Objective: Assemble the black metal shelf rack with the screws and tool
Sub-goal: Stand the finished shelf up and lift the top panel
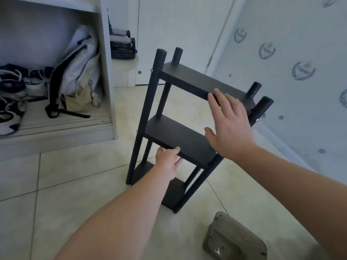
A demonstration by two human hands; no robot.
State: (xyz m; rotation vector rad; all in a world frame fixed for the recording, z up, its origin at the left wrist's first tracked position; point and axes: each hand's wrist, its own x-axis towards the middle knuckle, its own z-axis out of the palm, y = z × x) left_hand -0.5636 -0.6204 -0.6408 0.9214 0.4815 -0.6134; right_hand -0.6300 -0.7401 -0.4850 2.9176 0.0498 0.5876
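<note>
The black shelf rack stands upright on the tiled floor, with three shelves between four round posts. Small silver screw heads show on the posts. My left hand grips the front edge of the middle shelf, thumb on top and fingers underneath. My right hand is spread flat with straight fingers, its fingertips at the front edge of the top shelf. No loose screws or tool are in view.
A white cabinet with a backpack and shoes stands at the left. A wallpapered wall runs close behind the rack on the right. A green pouch lies on the floor at the lower right.
</note>
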